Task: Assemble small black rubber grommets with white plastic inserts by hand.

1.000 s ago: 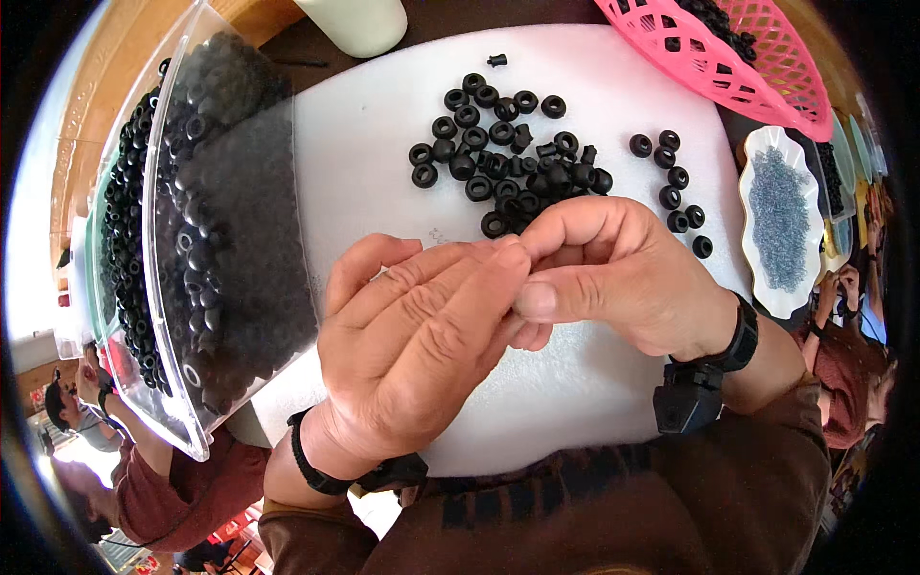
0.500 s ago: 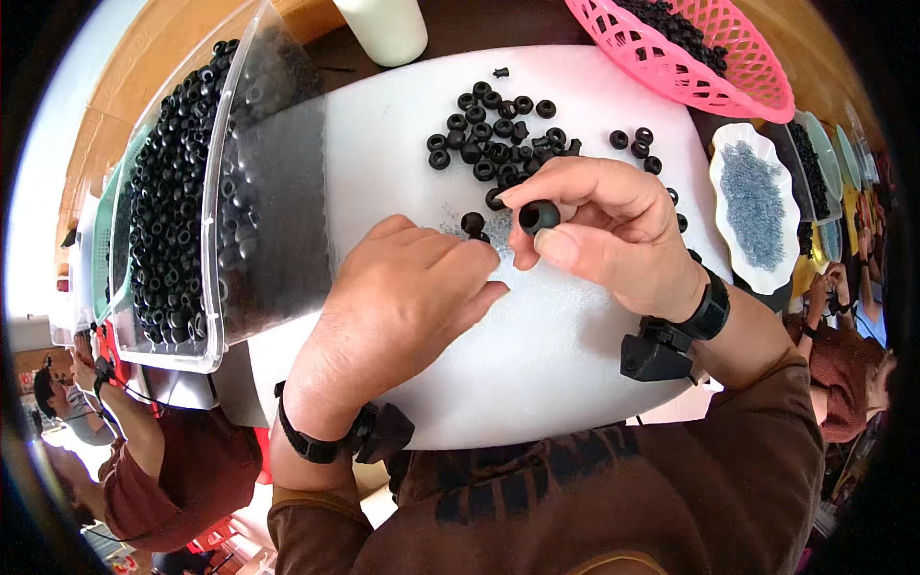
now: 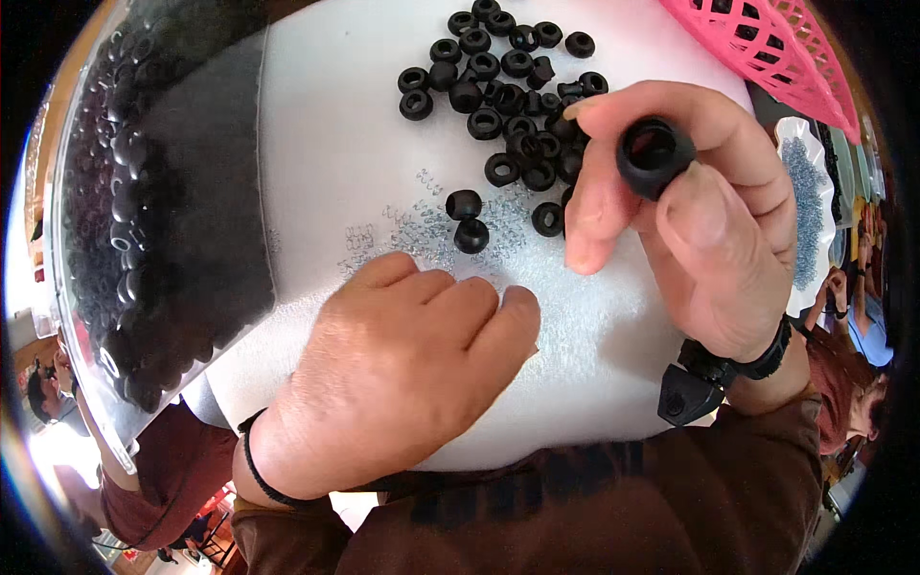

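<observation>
My right hand (image 3: 700,220) holds a black rubber ring (image 3: 655,155) between thumb and fingers, lifted toward the camera above the white work surface (image 3: 326,163). My left hand (image 3: 402,374) rests knuckles-up on the surface, fingers curled near a scatter of small clear springs (image 3: 422,225). Two loose black rings (image 3: 467,218) lie just beyond its fingertips. A pile of black rubber rings (image 3: 508,86) sits further back, partly hidden behind my right hand.
A clear plastic bin (image 3: 144,211) with many black rings stands at the left. A pink mesh basket (image 3: 767,48) is at the back right. A white scalloped dish (image 3: 810,206) with tiny grey parts lies at the right. Other people sit around the edges.
The hands have separated. My right hand has lifted the black ring up toward the camera. My left hand has dropped flat onto the surface near the springs. The view has closed in.
</observation>
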`<state>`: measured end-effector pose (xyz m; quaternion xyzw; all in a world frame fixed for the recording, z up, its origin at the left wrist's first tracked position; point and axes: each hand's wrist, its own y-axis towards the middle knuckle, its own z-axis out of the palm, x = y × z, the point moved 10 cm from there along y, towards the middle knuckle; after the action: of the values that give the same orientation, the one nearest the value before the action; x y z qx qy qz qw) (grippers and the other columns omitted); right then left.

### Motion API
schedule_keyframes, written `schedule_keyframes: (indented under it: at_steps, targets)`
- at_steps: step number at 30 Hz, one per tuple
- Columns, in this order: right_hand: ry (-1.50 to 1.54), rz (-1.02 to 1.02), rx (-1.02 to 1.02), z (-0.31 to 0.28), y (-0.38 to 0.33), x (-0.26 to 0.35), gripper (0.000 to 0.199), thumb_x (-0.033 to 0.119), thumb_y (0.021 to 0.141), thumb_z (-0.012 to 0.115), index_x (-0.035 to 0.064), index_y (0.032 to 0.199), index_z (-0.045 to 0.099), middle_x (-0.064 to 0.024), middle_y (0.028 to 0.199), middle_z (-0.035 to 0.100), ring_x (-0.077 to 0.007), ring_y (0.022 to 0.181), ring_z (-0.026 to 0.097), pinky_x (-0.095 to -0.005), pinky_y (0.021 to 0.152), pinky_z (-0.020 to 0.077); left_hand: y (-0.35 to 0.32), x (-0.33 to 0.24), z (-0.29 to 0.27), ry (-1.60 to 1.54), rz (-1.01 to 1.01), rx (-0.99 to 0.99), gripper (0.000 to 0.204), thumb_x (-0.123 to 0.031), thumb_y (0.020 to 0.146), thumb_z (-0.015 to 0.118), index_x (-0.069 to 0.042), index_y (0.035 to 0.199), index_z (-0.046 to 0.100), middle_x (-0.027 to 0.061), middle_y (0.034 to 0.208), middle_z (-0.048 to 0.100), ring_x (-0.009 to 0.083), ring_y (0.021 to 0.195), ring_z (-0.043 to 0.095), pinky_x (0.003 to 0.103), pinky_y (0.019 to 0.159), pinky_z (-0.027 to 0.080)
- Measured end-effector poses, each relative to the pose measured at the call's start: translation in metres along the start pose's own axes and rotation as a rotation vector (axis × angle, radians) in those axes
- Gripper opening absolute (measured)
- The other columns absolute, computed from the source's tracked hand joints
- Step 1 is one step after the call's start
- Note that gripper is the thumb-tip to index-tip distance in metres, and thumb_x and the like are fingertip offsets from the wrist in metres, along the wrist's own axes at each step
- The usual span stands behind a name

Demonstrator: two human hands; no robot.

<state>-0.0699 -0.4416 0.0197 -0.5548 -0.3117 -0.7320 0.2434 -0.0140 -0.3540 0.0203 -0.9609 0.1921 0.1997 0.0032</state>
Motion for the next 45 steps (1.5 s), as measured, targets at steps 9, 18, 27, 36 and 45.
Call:
schedule_keyframes:
  at_steps: [9,18,27,36,45]
  targets:
    - [-0.057,0.076,0.033,0.005,-0.005,-0.01,0.048,0.036,0.091,0.051,-0.0086,0.109,0.048,-0.01,0.072,0.057,-0.0166,0.06,0.058,-0.0278,0.056,0.0483,-0.008,0.065,-0.041,-0.084,-0.354,-0.336,0.013,0.005,0.076,0.059,0.003,0.088,0.06,0.0113,0.075,0.057,0.0209,0.071,0.059,0.027,0.065,0.045]
    - [0.144,0.196,0.055,0.017,-0.009,-0.02,0.049,0.032,0.092,0.05,-0.0109,0.116,0.049,-0.0103,0.074,0.059,-0.0142,0.063,0.059,-0.0259,0.059,0.0491,0.001,0.07,-0.023,-0.045,-0.268,-0.314,0.02,0.003,0.069,0.063,-0.004,0.087,0.062,0.0088,0.076,0.056,0.0276,0.067,0.055,0.034,0.06,0.043]
    - [0.174,0.266,0.078,0.021,-0.011,-0.022,0.043,0.024,0.093,0.049,-0.0103,0.119,0.048,-0.0106,0.082,0.059,-0.015,0.07,0.058,-0.0282,0.063,0.0505,0.006,0.067,-0.022,0.083,-0.259,-0.299,0.012,-0.002,0.071,0.061,-0.004,0.078,0.051,0.01,0.073,0.051,0.0305,0.07,0.052,0.039,0.065,0.042]
    - [0.201,0.283,0.057,0.021,-0.012,-0.026,0.042,0.025,0.092,0.051,-0.0082,0.119,0.05,-0.009,0.082,0.058,-0.0138,0.072,0.056,-0.0278,0.065,0.05,-0.006,0.075,-0.038,-0.126,-0.397,-0.413,0.01,-0.003,0.075,0.062,-0.004,0.082,0.055,0.0104,0.076,0.058,0.0294,0.067,0.058,0.036,0.061,0.046]
    - [0.097,0.296,0.098,0.024,-0.013,-0.025,0.038,0.02,0.093,0.05,-0.0076,0.118,0.051,-0.0105,0.089,0.058,-0.013,0.077,0.058,-0.0267,0.07,0.0501,-0.012,0.041,-0.058,-0.507,-0.131,-0.488,0.021,0.013,0.073,0.057,0.003,0.092,0.055,0.0127,0.086,0.06,0.015,0.074,0.059,0.023,0.064,0.047]
